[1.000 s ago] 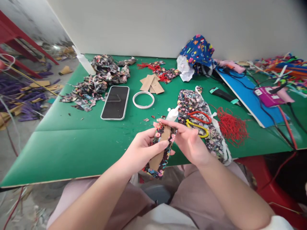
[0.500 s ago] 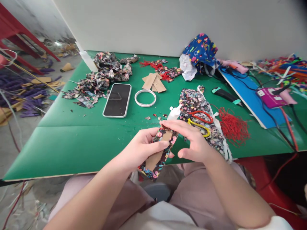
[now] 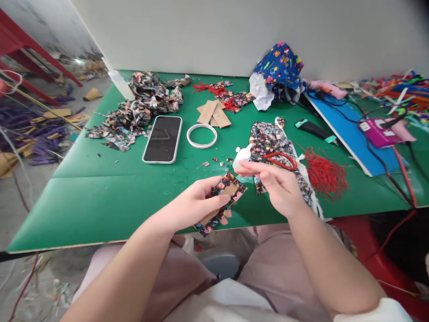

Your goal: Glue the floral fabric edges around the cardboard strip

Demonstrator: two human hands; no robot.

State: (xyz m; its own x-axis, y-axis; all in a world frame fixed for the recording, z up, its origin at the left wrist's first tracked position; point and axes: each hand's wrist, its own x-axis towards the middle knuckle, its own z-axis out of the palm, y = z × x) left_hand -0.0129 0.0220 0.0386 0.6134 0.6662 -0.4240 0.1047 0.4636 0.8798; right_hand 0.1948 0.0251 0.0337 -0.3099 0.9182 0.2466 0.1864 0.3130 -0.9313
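Observation:
My left hand is closed around a small cardboard strip edged with dark floral fabric, thumb on top and fingertips showing beneath. The fabric is folded over the cardboard's edges, leaving brown board bare in the middle. My right hand is off the strip, its fingers stretched out towards a white object, apparently a small bottle. Its fingertips overlap that object in view; whether they touch is unclear. Behind this hand, red-handled scissors lie on a larger floral cloth.
A phone, a white ring and cardboard pieces lie on the green table. Red threads, a black cutter and a blue board are right. Floral scraps lie back left.
My right hand has left the strip's upper edge and moved up and right to the white object, covering the yellow scissor handle. My left hand keeps the strip, raised slightly.

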